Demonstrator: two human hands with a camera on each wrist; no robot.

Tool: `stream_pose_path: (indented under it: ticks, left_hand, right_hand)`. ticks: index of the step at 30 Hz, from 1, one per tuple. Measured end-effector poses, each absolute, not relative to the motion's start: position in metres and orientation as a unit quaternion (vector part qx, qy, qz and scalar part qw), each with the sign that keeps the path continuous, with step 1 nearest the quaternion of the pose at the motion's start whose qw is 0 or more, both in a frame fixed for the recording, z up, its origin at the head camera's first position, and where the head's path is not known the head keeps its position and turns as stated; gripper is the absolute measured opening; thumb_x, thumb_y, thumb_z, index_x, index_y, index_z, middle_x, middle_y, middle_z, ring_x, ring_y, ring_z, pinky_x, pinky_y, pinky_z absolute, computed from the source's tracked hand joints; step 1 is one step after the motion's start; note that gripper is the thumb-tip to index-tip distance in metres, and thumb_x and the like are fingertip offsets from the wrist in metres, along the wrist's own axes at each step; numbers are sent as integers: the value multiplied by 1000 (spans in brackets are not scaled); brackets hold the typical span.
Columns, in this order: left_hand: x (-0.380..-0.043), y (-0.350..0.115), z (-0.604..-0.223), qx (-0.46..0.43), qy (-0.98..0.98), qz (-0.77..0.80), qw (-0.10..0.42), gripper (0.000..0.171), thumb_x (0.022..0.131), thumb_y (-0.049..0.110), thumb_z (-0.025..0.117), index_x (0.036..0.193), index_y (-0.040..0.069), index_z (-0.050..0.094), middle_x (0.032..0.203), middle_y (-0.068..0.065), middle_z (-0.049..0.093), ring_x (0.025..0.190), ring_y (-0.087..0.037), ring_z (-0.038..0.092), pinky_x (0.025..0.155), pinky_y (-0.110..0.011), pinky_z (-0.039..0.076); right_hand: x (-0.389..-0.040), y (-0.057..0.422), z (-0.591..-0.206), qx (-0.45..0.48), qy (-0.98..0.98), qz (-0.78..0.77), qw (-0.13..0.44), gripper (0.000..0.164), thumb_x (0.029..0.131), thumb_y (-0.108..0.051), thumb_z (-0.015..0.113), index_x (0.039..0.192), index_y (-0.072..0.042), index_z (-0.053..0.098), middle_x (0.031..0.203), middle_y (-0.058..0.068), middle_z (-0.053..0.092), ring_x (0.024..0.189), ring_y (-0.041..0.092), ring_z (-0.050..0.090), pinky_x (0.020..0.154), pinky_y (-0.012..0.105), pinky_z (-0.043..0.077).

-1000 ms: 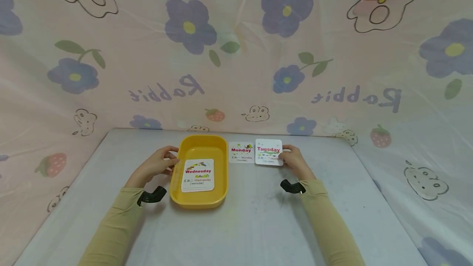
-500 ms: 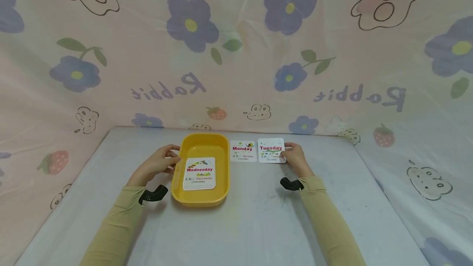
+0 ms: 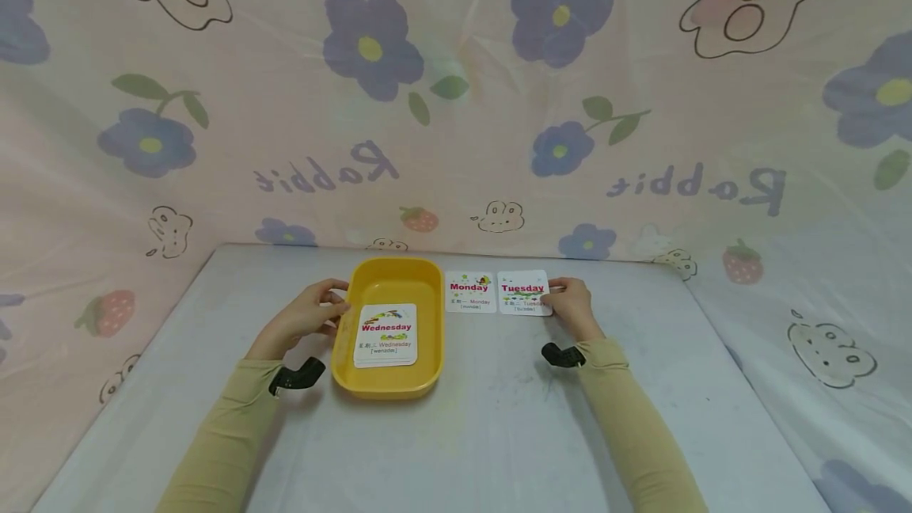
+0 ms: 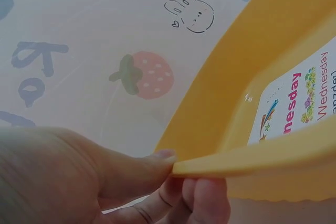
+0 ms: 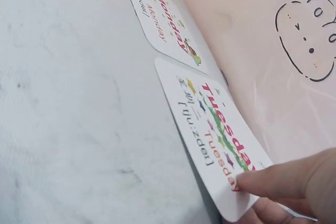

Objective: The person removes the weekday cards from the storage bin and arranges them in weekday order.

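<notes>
My left hand [image 3: 306,313] grips the left rim of a yellow plastic tray [image 3: 388,388]; in the left wrist view the thumb is over the edge and the fingers curl below it. Inside the tray lies a small stack of flashcards, with the Wednesday card [image 3: 385,336] on top. My right hand [image 3: 572,305] pinches the right edge of the Tuesday flashcard [image 3: 522,293], thumb on its face and fingers beneath. In the right wrist view that card's lower edge shows a shadow under it. The Monday flashcard [image 3: 470,293] lies flat between the tray and the Tuesday card.
The white tabletop [image 3: 484,434] stretches out in front of the cards and to both sides. Behind its far edge hangs a pale curtain [image 3: 456,117] printed with flowers and rabbits. A black wrist camera [image 3: 563,355] sits on each sleeve.
The Tuesday card has come down slightly and now lines up beside the Monday card, still pinched by my right hand. The left hand and tray hold still; the view shifts slightly.
</notes>
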State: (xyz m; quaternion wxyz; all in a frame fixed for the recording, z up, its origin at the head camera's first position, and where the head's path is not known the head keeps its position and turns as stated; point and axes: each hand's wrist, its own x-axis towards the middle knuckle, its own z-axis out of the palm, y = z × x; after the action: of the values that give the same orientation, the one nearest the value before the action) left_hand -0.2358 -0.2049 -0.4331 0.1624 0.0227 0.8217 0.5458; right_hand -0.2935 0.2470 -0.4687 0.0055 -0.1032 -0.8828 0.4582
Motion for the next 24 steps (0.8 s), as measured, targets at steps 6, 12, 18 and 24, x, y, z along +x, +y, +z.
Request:
stream_pose_path:
  ticks: [6, 12, 18, 24]
  left_hand:
    - [-236, -205, -434, 22, 824, 544, 159, 48, 98, 9, 54, 141, -1, 34, 108, -23, 54, 77, -23, 59, 68, -35, 56]
    - [-236, -203, -434, 24, 826, 541, 156, 47, 98, 8, 54, 140, -2, 35, 107, -21, 54, 74, -22, 61, 68, -37, 56]
    - [-237, -204, -434, 20, 830, 536, 155, 47, 98, 9, 54, 140, -1, 36, 107, -20, 54, 73, -22, 61, 68, -37, 56]
    - [-237, -203, -434, 16, 831, 534, 156, 47, 98, 9, 54, 140, -1, 36, 107, -20, 54, 74, -22, 60, 68, -36, 56]
  right_hand:
    - [-291, 246, -465, -107, -876, 471, 8, 40, 80, -1, 69, 118, 10, 61, 96, 26, 66, 65, 20, 60, 53, 26, 48]
    - [-294, 247, -466, -99, -885, 455, 19, 36, 78, -2, 72, 111, 11, 64, 95, 26, 66, 58, 18, 60, 48, 23, 47]
    - [-300, 253, -468, -104, -892, 440, 2, 32, 78, -5, 75, 104, 12, 66, 91, 22, 66, 54, 10, 57, 48, 21, 48]
    - [-308, 259, -469, -120, -884, 450, -39, 31, 77, -6, 78, 101, 12, 67, 80, 15, 67, 52, 9, 59, 51, 22, 51]
